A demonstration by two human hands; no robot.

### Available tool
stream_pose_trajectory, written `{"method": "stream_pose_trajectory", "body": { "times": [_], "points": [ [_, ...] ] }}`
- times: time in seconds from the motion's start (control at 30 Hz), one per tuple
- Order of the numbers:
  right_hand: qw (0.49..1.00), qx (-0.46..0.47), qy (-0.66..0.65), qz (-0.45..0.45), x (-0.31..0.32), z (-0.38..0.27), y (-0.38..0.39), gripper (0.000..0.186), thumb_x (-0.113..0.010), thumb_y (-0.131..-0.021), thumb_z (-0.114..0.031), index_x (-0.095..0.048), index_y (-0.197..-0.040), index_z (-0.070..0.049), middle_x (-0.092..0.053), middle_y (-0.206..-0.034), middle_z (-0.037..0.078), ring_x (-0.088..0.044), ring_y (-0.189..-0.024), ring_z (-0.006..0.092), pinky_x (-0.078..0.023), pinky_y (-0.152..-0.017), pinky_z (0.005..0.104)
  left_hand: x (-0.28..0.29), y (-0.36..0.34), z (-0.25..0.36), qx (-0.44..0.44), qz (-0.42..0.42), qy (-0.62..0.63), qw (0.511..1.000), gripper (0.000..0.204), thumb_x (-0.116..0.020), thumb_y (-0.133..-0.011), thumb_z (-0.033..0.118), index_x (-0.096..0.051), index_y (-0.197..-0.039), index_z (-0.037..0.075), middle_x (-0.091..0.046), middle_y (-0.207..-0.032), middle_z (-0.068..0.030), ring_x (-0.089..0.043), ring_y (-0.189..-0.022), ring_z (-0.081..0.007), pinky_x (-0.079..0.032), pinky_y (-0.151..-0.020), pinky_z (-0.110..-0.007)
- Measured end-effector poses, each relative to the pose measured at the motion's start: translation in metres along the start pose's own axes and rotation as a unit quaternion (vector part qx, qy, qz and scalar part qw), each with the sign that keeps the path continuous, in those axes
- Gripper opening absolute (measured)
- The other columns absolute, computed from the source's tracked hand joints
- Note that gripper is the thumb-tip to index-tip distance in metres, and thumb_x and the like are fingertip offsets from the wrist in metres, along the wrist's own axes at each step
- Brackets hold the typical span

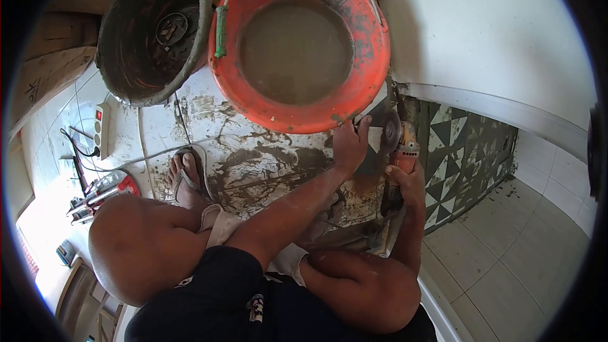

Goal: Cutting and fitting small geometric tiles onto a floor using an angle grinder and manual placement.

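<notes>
Smeared with wet-looking grey-brown mud, a white floor (209, 102) spreads across the middle of the frame, meeting a pale wall (487, 38) at the upper right; dark-and-white tiles with a triangle pattern (451, 152) lie right of centre, and plain beige tiles (500, 263) fill the lower right. Right of centre, the right hand (408, 182) is wrapped around the orange-red body of an angle grinder (406, 151), its fingers closed on the casing; the tool's round disc (391, 131) points toward the top of the frame, over the dark, dirty strip beside the patterned tiles. Near the middle, the left hand (350, 147) reaches to the lower edge of an orange bucket (378, 50), thumb and forefinger apart at the rim; whether it pinches the edge or merely rests there, I cannot tell. Cloudy brown water (296, 50) stands in this bucket, whose wire handle carries a green sleeve (221, 31). Beside it, at the upper left, a mud-caked dark bucket (206, 22) leans toward the viewer. Cardboard (57, 79) at the left edge bears faint dark printing, and a pale emblem (256, 308) marks the dark shirt (209, 301) below.
</notes>
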State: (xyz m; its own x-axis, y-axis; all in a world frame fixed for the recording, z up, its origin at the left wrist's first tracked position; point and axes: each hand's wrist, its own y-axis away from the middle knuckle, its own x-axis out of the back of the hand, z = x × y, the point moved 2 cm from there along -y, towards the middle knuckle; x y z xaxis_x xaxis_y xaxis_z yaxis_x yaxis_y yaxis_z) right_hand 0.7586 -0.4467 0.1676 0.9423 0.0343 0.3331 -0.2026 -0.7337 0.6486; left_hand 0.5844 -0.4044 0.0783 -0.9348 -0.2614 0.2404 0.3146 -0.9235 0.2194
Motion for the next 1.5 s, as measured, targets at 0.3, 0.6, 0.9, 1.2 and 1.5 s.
{"method": "stream_pose_trajectory", "body": {
  "times": [0.3,0.6,0.9,1.2,1.5],
  "points": [
    [0.999,-0.001,-0.033,-0.001,-0.002,-0.009,-0.004,0.044,-0.086,-0.078,-0.017,-0.059,-0.110,-0.003,-0.065,-0.091,0.003,-0.063,-0.072,0.0114,-0.052,-0.063,0.0268,0.002,-0.001,-0.001,-0.034,0.034,0.017,0.999,0.036,-0.061,-0.101,0.031,-0.061,-0.114,-0.003,-0.067,-0.102,-0.0261,-0.063,-0.092,-0.0477,-0.047,-0.079,-0.056],
    [1.000,0.013,-0.024,0.010,-0.002,-0.005,-0.010,0.045,-0.086,-0.078,-0.017,-0.060,-0.111,-0.002,-0.065,-0.091,0.003,-0.061,-0.071,0.0102,-0.051,-0.063,0.0268,0.006,-0.001,0.006,-0.036,0.034,0.027,0.998,0.030,-0.061,-0.101,0.028,-0.065,-0.109,-0.001,-0.069,-0.096,-0.0227,-0.065,-0.087,-0.0451,-0.048,-0.074,-0.054],
    [1.000,0.023,-0.014,0.013,-0.006,-0.016,-0.011,0.046,-0.085,-0.078,-0.015,-0.058,-0.112,-0.002,-0.063,-0.089,0.003,-0.059,-0.070,0.0103,-0.049,-0.061,0.0266,0.007,-0.003,0.008,-0.032,0.024,0.037,0.999,0.028,-0.060,-0.102,0.028,-0.066,-0.104,0.001,-0.069,-0.088,-0.0212,-0.065,-0.080,-0.0449,-0.049,-0.070,-0.054],
    [0.999,0.007,-0.043,0.006,-0.008,-0.017,-0.017,0.042,-0.084,-0.079,-0.013,-0.058,-0.110,-0.002,-0.062,-0.086,0.002,-0.058,-0.067,0.0097,-0.047,-0.057,0.0264,0.007,-0.003,0.005,-0.041,0.031,0.043,0.998,0.029,-0.060,-0.101,0.027,-0.066,-0.109,0.000,-0.068,-0.100,-0.0219,-0.064,-0.093,-0.0443,-0.047,-0.078,-0.053],
    [0.999,0.012,-0.037,0.001,-0.004,-0.015,-0.025,0.043,-0.085,-0.079,-0.016,-0.060,-0.110,-0.003,-0.063,-0.089,0.002,-0.059,-0.069,0.0091,-0.049,-0.059,0.0259,0.007,-0.002,0.005,-0.018,0.005,0.051,0.999,0.029,-0.060,-0.102,0.027,-0.065,-0.108,0.000,-0.068,-0.097,-0.0211,-0.064,-0.089,-0.0431,-0.047,-0.077,-0.052]
  ]
}}
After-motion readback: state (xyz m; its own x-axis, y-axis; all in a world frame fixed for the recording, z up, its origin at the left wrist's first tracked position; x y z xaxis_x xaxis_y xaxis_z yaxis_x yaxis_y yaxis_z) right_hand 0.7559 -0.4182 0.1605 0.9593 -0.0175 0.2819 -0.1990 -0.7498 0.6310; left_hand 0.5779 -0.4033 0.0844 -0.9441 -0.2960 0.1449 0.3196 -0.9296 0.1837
